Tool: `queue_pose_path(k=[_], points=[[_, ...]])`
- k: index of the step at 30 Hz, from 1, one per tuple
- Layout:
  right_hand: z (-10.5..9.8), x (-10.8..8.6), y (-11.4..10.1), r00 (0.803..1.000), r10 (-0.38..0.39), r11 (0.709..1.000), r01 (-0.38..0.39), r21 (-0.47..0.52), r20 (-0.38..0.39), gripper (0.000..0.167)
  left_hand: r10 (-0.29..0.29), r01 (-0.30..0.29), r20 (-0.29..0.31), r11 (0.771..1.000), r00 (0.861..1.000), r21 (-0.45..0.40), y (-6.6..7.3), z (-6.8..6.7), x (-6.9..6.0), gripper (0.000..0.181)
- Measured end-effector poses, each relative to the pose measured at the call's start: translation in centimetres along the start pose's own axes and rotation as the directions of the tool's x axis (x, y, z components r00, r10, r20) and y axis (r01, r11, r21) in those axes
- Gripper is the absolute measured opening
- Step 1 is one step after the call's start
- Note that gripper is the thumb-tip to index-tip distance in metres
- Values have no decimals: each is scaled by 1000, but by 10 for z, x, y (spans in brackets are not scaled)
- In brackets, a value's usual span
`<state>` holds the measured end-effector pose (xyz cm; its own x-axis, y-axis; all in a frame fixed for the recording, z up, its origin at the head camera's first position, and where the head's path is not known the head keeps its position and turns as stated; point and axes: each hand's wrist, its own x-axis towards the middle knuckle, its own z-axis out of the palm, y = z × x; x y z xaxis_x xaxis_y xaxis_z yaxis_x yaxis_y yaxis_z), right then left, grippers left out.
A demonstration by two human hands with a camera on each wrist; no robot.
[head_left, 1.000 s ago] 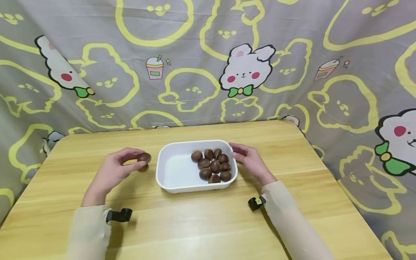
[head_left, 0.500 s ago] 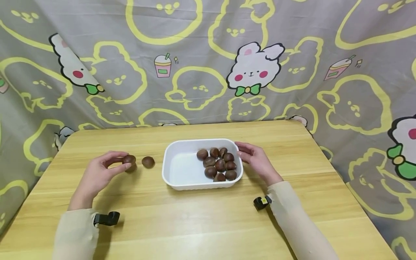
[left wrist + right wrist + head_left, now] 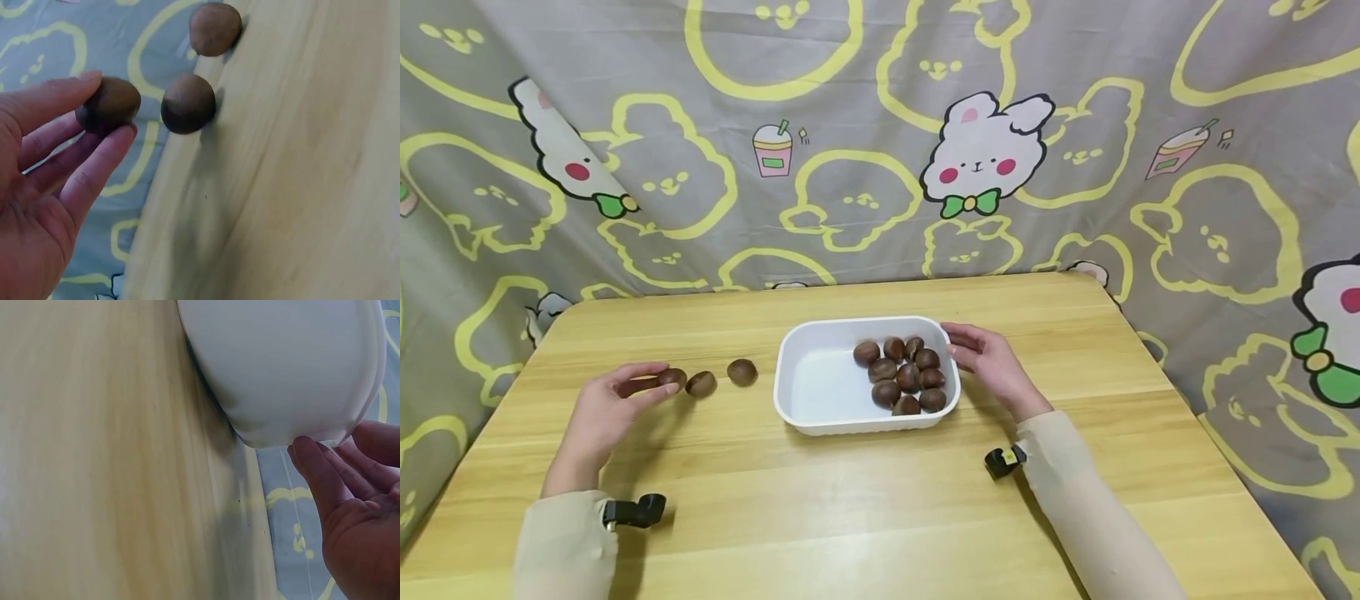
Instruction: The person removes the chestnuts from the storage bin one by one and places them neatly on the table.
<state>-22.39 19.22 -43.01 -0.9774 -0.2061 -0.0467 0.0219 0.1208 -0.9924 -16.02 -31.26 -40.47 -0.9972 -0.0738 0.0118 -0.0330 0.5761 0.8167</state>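
Note:
My left hand (image 3: pixel 597 418) pinches a brown chestnut (image 3: pixel 672 380) between thumb and fingertips, at the left end of a row; whether it touches the table I cannot tell. Beside it on the table lie one chestnut (image 3: pixel 702 384) and, farther right, another (image 3: pixel 742 372). In the left wrist view the held chestnut (image 3: pixel 111 103) is at the fingertips, near a second one (image 3: pixel 188 104). The white tray (image 3: pixel 805 428) holds several chestnuts (image 3: pixel 886 393), mostly in its right half. My right hand (image 3: pixel 996 372) rests its relaxed fingers against the tray's right end, near the rim.
The wooden table (image 3: pixel 850 517) reaches back to a grey curtain (image 3: pixel 850 100) with yellow outlines and cartoon rabbits. A black wrist device (image 3: pixel 635 511) sits under the left sleeve, another (image 3: pixel 1003 461) by the right sleeve.
My left hand has moved left with a chestnut in its grip, and two chestnuts now stand released on the table to its right. My right hand has stayed at the tray.

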Motion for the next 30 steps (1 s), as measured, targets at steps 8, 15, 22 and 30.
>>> queue_pose_path(k=[8, 15, 22, 30], points=[[0, 0, 1, 1000, -4, 1000, 5, -2, 8, 43, -27, 26, 17, 995, 999, 92, -19, -8, -2, 56], [2, 1, 1, 1000, -1, 1000, 1, 8, 23, 43, -66, 57, 38, 980, 997, 190, -27, -16, -5, 59], [-2, 0, 3, 1000, -8, 1000, 8, -8, 28, 44, -64, 47, 64, 971, 996, 235, -28, -10, 0, 61], [-2, 1, 3, 999, -4, 1000, 5, -12, 35, 44, -40, 19, 99, 978, 994, 210, -32, -8, 0, 55]])
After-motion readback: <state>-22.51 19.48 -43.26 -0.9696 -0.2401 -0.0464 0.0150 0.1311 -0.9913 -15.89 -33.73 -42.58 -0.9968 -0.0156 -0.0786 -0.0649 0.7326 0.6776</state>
